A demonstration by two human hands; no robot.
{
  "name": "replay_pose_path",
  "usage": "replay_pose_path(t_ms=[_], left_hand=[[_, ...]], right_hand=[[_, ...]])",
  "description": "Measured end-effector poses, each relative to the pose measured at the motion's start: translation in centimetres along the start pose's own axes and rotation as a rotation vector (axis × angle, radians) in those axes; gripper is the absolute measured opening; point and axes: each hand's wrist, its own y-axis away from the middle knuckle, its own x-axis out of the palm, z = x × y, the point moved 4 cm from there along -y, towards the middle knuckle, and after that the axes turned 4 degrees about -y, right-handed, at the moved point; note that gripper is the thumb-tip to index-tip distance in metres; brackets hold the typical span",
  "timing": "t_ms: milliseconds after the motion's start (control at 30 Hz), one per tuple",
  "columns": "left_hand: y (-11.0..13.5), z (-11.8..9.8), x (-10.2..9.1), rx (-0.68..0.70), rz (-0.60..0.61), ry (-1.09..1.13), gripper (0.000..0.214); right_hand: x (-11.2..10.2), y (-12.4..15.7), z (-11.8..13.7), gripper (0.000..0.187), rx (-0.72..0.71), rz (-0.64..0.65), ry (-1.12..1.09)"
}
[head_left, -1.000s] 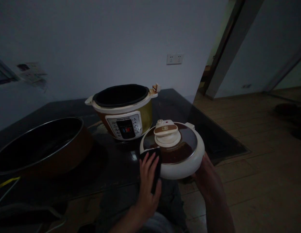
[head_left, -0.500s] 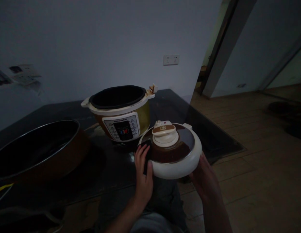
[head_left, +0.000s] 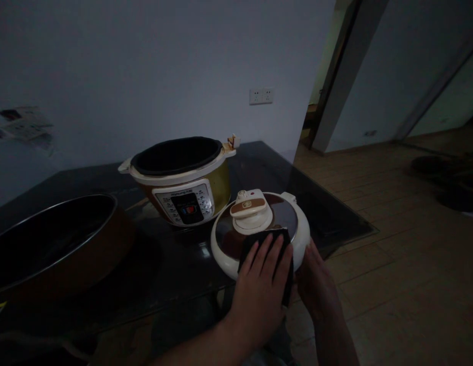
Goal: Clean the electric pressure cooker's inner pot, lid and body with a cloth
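A pressure cooker lid [head_left: 227, 254], white-rimmed with a brown glossy top and a raised handle, is tilted toward me at the table's front edge. My left hand [head_left: 261, 290] presses a black cloth [head_left: 288, 277] flat on the near part of the lid, its fingers laid over the cloth. At the lid's right edge my right hand [head_left: 316, 279] grips the rim from the side and below; its fingertips are partly hidden. Behind the lid stands the electric pressure cooker [head_left: 223, 185], lidless, with a dark inner pot and a control panel facing me.
A large brown pan [head_left: 87, 249] with a dark inside sits at the left of the black table [head_left: 171, 274]. A wall socket [head_left: 261, 96] is above the table. Tiled floor [head_left: 377, 274] and a doorway lie to the right.
My left hand has moved with the black cloth from the lid's left edge rightward onto its near face. My right hand keeps its hold on the rim. The view has shifted slightly.
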Motion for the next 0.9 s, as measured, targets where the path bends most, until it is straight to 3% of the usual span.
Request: replay_pose_path(t_ms=[167, 300, 533, 733, 833, 900], left_hand=[[-3.9, 2.2, -0.7, 0.072, 0.177, 0.190, 0.056], [-4.4, 3.4, -1.4, 0.142, 0.244, 0.281, 0.056], [0.3, 5.7, -2.3, 0.128, 0.222, 0.233, 0.058], [6.2, 8.0, -0.3, -0.056, 0.051, 0.142, 0.065], [8.3, 7.8, 0.9, -0.170, -0.024, 0.095, 0.068], [8.8, 7.0, 1.2, -0.135, -0.068, 0.070, 0.072]], right_hand=[[0.0, 0.0, 0.0, 0.075, 0.040, 0.000, 0.011], [0.7, 0.1, 0.2, 0.068, 0.058, 0.111, -0.002], [1.0, 0.5, 0.3, 0.064, 0.084, 0.215, -0.050], [1.4, 0.9, 0.6, 0.067, 0.071, 0.219, -0.072], [1.7, 1.0, 0.7, 0.063, 0.069, 0.200, -0.091], [1.8, 0.8, 0.6, 0.061, 0.051, 0.180, -0.100]])
